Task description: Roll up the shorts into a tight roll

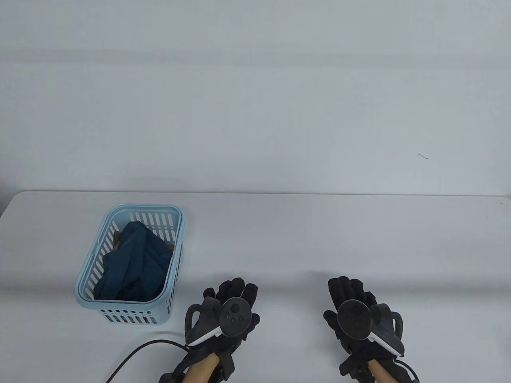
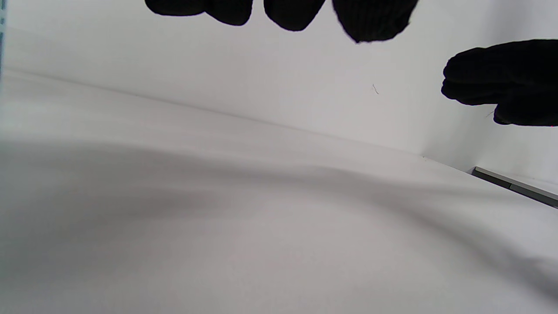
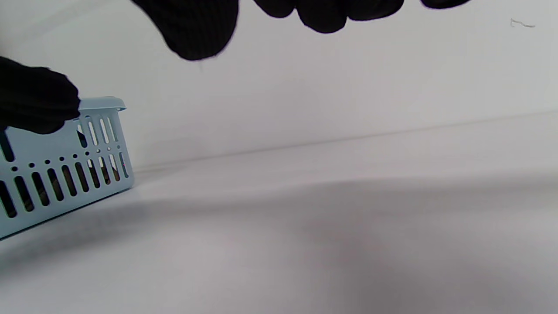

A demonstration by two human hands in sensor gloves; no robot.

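Dark teal shorts (image 1: pixel 133 263) lie crumpled inside a light blue slotted basket (image 1: pixel 92 255) at the left of the table. My left hand (image 1: pixel 233 297) hovers palm down just right of the basket, fingers relaxed and holding nothing. My right hand (image 1: pixel 351 297) hovers further right near the front edge, also relaxed with nothing in it. In the left wrist view my left hand's fingertips (image 2: pixel 370 19) hang over bare table, and the right hand's fingers (image 2: pixel 501 80) show at the right. In the right wrist view my fingertips (image 3: pixel 196 30) hang above the table, with the basket (image 3: pixel 61 174) at the left.
The white table (image 1: pixel 319 239) stretches to a white wall behind. A black cable (image 1: pixel 135 353) runs from my left wrist across the front of the table. Something brown (image 1: pixel 116 239) peeks out under the shorts in the basket.
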